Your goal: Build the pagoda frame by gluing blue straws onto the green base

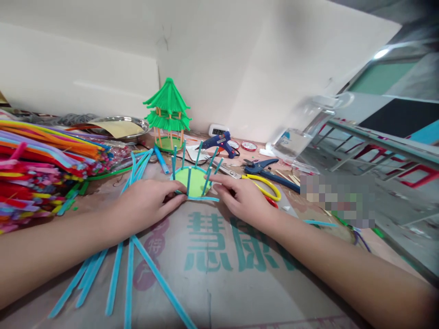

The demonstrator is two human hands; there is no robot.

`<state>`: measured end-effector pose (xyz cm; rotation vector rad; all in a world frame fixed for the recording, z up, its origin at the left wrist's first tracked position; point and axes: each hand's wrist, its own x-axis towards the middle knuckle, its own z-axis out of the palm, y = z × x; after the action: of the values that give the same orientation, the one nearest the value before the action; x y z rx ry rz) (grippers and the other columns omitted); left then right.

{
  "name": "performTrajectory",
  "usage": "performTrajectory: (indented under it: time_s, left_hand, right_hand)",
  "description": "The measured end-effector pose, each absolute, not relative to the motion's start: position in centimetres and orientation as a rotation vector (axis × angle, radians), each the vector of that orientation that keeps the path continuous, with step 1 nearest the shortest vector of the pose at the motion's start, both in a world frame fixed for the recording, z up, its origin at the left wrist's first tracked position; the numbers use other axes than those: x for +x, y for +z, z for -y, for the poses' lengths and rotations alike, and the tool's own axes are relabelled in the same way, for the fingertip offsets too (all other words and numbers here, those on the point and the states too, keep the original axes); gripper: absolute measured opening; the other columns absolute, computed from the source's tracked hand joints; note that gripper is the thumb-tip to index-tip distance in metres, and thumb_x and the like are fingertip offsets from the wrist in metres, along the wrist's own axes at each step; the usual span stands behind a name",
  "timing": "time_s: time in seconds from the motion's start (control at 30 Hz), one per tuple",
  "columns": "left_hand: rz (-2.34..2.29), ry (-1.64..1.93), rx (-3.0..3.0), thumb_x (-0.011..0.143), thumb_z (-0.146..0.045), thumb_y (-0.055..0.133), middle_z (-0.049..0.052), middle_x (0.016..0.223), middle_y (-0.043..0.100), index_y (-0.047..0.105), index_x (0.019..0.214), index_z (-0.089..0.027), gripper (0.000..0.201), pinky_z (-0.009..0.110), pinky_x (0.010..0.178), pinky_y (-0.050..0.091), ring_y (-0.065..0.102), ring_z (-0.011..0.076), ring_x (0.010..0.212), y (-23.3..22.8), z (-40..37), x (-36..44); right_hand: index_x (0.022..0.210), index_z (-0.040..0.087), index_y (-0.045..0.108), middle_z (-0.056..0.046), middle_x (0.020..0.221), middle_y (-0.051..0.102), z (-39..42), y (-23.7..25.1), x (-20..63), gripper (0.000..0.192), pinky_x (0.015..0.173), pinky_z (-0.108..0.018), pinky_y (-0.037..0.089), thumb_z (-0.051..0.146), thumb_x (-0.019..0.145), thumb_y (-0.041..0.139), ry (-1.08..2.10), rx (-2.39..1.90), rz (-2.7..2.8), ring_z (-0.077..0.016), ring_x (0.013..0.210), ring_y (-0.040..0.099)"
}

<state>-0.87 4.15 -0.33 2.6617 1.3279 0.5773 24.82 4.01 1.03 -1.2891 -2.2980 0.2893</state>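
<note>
A round light-green disc (198,181) with a blue rim lies on the covered table, and several upright blue posts (189,182) stand around its edge. A blue pipe cleaner (205,199) runs along the disc's near edge, its right end loose. My left hand (152,199) pinches this strip between thumb and fingers at the disc's left front. My right hand (242,196) is at the disc's right side, index finger stretched to the rim beside a post and thumb apart; nothing shows in its grip. Several loose blue pipe cleaners (128,278) pass under my left forearm.
Bundles of coloured pipe cleaners (37,169) pile up at left. Behind the disc stand a green-roofed pagoda model (168,116) and a blue glue gun (219,144). Yellow-handled scissors (264,185), blue cutters (265,168) and a clear plastic jug (297,135) are at right.
</note>
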Motion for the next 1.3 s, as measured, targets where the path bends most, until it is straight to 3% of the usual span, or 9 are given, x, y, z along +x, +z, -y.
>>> performTrajectory:
  time_s: [0.17, 0.33, 0.47, 0.53, 0.63, 0.77, 1.0, 1.17, 1.3]
  left_hand:
    - [-1.314, 0.574, 2.644, 0.099, -0.044, 0.045, 0.003, 0.092, 0.078, 0.074, 0.105, -0.024, 0.035, 0.029, 0.064, 0.041, 0.068, 0.02, 0.073, -0.3, -4.0, -0.8]
    - [-1.309, 0.573, 2.656, 0.099, -0.042, 0.047, 0.003, 0.089, 0.078, 0.074, 0.103, -0.024, 0.033, 0.029, 0.062, 0.041, 0.067, 0.0188, 0.07, -0.3, -4.0, -0.8]
    - [-1.29, 0.567, 2.645, 0.1, -0.04, 0.047, 0.002, 0.088, 0.077, 0.074, 0.1, -0.024, 0.031, 0.028, 0.062, 0.041, 0.067, 0.0184, 0.072, -0.2, -4.0, -0.7]
    - [-1.278, 0.563, 2.639, 0.1, -0.041, 0.047, 0.002, 0.09, 0.077, 0.073, 0.1, -0.024, 0.031, 0.029, 0.065, 0.042, 0.069, 0.0195, 0.077, -0.2, -4.1, -0.7]
    - [-1.286, 0.554, 2.641, 0.101, -0.043, 0.046, 0.002, 0.093, 0.077, 0.072, 0.103, -0.025, 0.031, 0.03, 0.069, 0.043, 0.07, 0.0216, 0.083, -0.3, -4.2, -0.7]
    - [-1.31, 0.531, 2.67, 0.101, -0.044, 0.047, 0.003, 0.089, 0.076, 0.072, 0.102, -0.024, 0.032, 0.031, 0.067, 0.042, 0.069, 0.0222, 0.081, -0.4, -4.1, -0.8]
    - [-1.308, 0.564, 2.705, 0.1, -0.041, 0.049, 0.003, 0.084, 0.075, 0.071, 0.096, -0.023, 0.029, 0.03, 0.064, 0.04, 0.068, 0.0219, 0.077, -0.4, -4.2, -0.7]
    - [-1.292, 0.578, 2.687, 0.099, -0.04, 0.049, 0.002, 0.083, 0.075, 0.072, 0.097, -0.024, 0.028, 0.03, 0.064, 0.039, 0.067, 0.021, 0.074, -0.5, -4.3, -0.8]
    - [-1.303, 0.561, 2.661, 0.099, -0.043, 0.049, 0.002, 0.083, 0.075, 0.072, 0.098, -0.025, 0.029, 0.03, 0.063, 0.039, 0.067, 0.0211, 0.075, -0.6, -4.5, -0.8]
  right_hand:
    - [0.135, 0.026, 0.068, 0.003, 0.069, 0.064, -5.1, 1.1, 24.5, 0.04, 0.059, -0.022, 0.03, 0.027, 0.097, 0.054, 0.331, -1.225, 2.515, -0.0092, 0.054, 0.039]
    - [0.12, 0.021, 0.074, 0.006, 0.06, 0.058, -4.9, 0.8, 24.5, 0.031, 0.056, -0.022, 0.032, 0.035, 0.095, 0.062, 0.448, -1.322, 2.337, -0.0095, 0.053, 0.046]
    - [0.092, 0.019, 0.071, 0.003, 0.064, 0.063, -3.3, 1.3, 25.2, 0.025, 0.057, -0.023, 0.035, 0.039, 0.099, 0.058, 0.147, -1.182, 2.292, -0.0095, 0.055, 0.052]
    - [0.089, 0.019, 0.071, 0.0, 0.066, 0.067, -2.4, 1.7, 25.4, 0.028, 0.06, -0.025, 0.036, 0.037, 0.102, 0.053, -0.092, -0.995, 2.369, -0.0107, 0.059, 0.056]
    - [0.107, 0.018, 0.072, -0.003, 0.072, 0.072, -1.8, 1.7, 25.0, 0.028, 0.061, -0.028, 0.035, 0.032, 0.105, 0.048, -0.386, -0.856, 2.465, -0.0133, 0.064, 0.062]
    - [0.138, 0.016, 0.059, -0.003, 0.069, 0.073, -2.0, 1.1, 23.7, 0.039, 0.054, -0.032, 0.028, 0.029, 0.106, 0.041, -0.584, -1.006, 2.623, -0.0155, 0.058, 0.061]
    - [0.155, 0.009, 0.039, -0.009, 0.073, 0.074, -1.8, 1.5, 21.9, 0.066, 0.05, -0.034, 0.021, 0.011, 0.09, 0.051, -0.652, -1.317, 2.929, -0.019, 0.061, 0.065]
    - [0.148, 0.011, 0.046, -0.008, 0.07, 0.072, -1.7, 1.9, 21.3, 0.054, 0.049, -0.034, 0.018, 0.013, 0.095, 0.047, -0.591, -1.343, 2.916, -0.0197, 0.06, 0.066]
    - [0.113, 0.017, 0.064, -0.003, 0.064, 0.067, -2.0, 1.6, 21.6, 0.021, 0.049, -0.034, 0.016, 0.019, 0.097, 0.05, -0.508, -1.236, 2.856, -0.0179, 0.055, 0.058]
